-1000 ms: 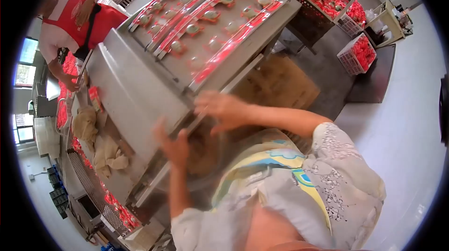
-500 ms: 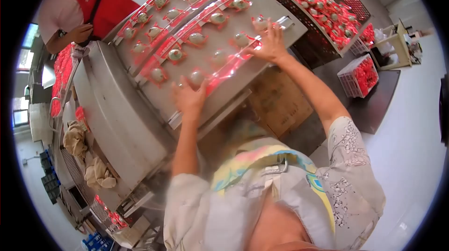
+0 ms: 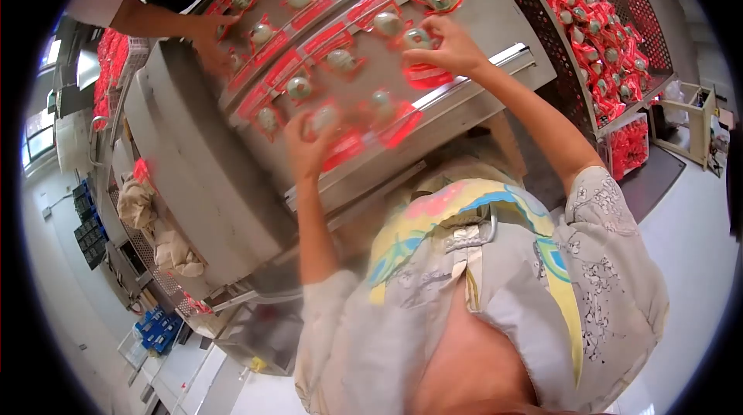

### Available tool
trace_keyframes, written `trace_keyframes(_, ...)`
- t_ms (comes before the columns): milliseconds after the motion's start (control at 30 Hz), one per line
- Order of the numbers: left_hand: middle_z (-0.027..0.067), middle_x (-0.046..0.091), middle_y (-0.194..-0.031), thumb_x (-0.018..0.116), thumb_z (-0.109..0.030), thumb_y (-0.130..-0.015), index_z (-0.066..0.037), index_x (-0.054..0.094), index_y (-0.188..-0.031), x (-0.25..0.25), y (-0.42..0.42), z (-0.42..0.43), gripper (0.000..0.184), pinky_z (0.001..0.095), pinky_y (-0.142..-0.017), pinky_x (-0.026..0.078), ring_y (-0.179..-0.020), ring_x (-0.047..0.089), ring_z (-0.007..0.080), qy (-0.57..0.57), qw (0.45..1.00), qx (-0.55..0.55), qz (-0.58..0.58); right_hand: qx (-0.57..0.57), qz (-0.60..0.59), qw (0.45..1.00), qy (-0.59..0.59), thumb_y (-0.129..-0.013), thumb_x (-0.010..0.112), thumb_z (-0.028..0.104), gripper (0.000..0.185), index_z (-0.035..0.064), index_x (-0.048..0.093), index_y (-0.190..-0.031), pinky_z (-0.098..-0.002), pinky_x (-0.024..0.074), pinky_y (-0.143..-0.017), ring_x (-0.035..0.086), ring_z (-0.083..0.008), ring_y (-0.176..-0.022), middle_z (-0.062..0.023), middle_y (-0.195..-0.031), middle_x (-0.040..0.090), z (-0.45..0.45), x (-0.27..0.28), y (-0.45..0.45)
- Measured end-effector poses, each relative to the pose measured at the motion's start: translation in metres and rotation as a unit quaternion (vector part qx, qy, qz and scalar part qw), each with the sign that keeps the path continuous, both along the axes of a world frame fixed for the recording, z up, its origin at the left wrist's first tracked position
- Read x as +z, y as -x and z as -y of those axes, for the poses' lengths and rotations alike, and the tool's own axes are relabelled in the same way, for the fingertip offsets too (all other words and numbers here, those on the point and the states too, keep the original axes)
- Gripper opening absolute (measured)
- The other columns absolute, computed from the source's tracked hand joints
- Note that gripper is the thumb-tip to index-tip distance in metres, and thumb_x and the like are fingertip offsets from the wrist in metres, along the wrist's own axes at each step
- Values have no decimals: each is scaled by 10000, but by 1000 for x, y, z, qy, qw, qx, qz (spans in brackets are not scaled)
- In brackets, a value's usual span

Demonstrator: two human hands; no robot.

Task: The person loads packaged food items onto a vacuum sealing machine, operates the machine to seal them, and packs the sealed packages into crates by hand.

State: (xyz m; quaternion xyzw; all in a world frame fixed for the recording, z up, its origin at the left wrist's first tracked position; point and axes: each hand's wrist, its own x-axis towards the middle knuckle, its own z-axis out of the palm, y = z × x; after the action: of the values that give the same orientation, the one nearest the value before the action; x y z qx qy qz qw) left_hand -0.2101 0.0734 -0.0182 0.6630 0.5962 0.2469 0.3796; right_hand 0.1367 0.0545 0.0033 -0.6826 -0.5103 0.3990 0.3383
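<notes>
Rows of clear packets with red printed ends, each holding a pale greenish egg, lie on a metal table. My left hand (image 3: 308,148), somewhat blurred, has its thumb and fingers on either side of an egg packet (image 3: 325,118) in the nearest row. The thumb and forefinger of my right hand (image 3: 455,50) curve around another egg packet (image 3: 416,39) farther right. Between my hands lies a third egg packet (image 3: 381,102), its red end towards me. Behind these, a row of packets (image 3: 340,61) rests along a raised metal strip.
A co-worker's hand (image 3: 207,37) reaches over the table's left side. To the right, a perforated metal bin (image 3: 658,36) holds many egg packets, with a crate of red packets (image 3: 628,148) below. A metal housing (image 3: 197,152) and crumpled cloths (image 3: 174,252) are at left.
My hands have gone from spread over the front row to fingers closed around packets. The co-worker's arm has reached in over the table's left side. My view has shifted.
</notes>
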Motion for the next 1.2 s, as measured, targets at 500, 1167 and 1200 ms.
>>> trace_keyframes(500, 84, 592, -1134, 463, -491, -873, -92, 448, -1323, 35, -231, 6, 602, 273, -494, 496, -843, 619, 174, 383, 850, 107, 345, 141, -478, 830, 252, -774, 708, 485, 654, 82, 537, -1260, -321, 508, -806, 600, -138, -965, -61, -1009, 645, 13, 19, -122)
trace_keyframes(1167, 135, 353, -1470, 383, -514, -944, -142, 470, -1335, -119, -736, -102, 547, 604, -1081, 162, -1356, 294, 374, -214, 829, -380, -350, -193, 180, 946, 187, -591, 702, 678, 859, 145, 556, -1248, -485, 431, -963, 500, -403, -1185, -206, -1398, 355, 90, -99, -535)
trace_keyframes(1200, 135, 350, -1471, 383, -527, -938, -142, 455, -1350, -122, -740, -104, 567, 601, -1085, 156, -1360, 287, 375, -210, 836, -377, -339, -211, 178, 948, 159, -606, 701, 667, 840, 148, 552, -1249, -486, 436, -957, 502, -403, -1181, -197, -1403, 351, 88, -108, -535)
